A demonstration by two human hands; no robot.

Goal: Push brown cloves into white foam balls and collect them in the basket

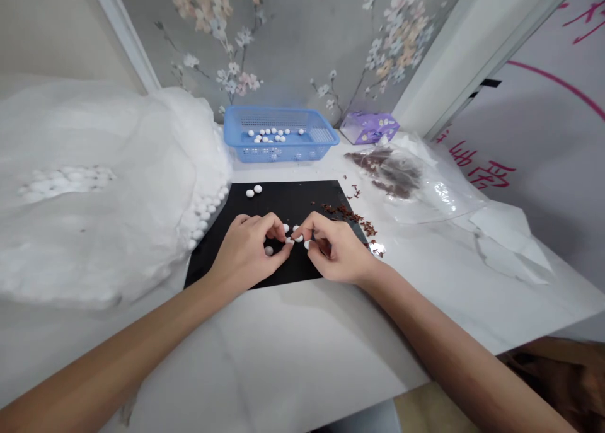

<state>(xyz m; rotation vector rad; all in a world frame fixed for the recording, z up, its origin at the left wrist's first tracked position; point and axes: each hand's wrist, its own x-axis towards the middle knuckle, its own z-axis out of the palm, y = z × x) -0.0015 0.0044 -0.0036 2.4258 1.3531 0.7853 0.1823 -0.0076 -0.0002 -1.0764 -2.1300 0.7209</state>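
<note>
The left hand [248, 253] and right hand [335, 251] curl inward, fingertips pinching a smooth white oval bead [289, 240] above a black mat [283, 200] (more beads lie scattered nearby); a blue plastic basket [283, 154] beyond holds others.

A mat [278, 200] lies on the marble table [283, 363], with the left hand [248, 253] and the right hand [335, 250] over it among round pellets [269, 251]; dried herb bits [345, 213] lie along the mat's right edge. Behind the mat stands a plastic basket [281, 149] holding more pellets, with a small box [368, 128] to its right; a plastic bag [416, 187] lies right of the mat; a heap of wadding [104, 231] lies left of it, pellets along its edge
</note>
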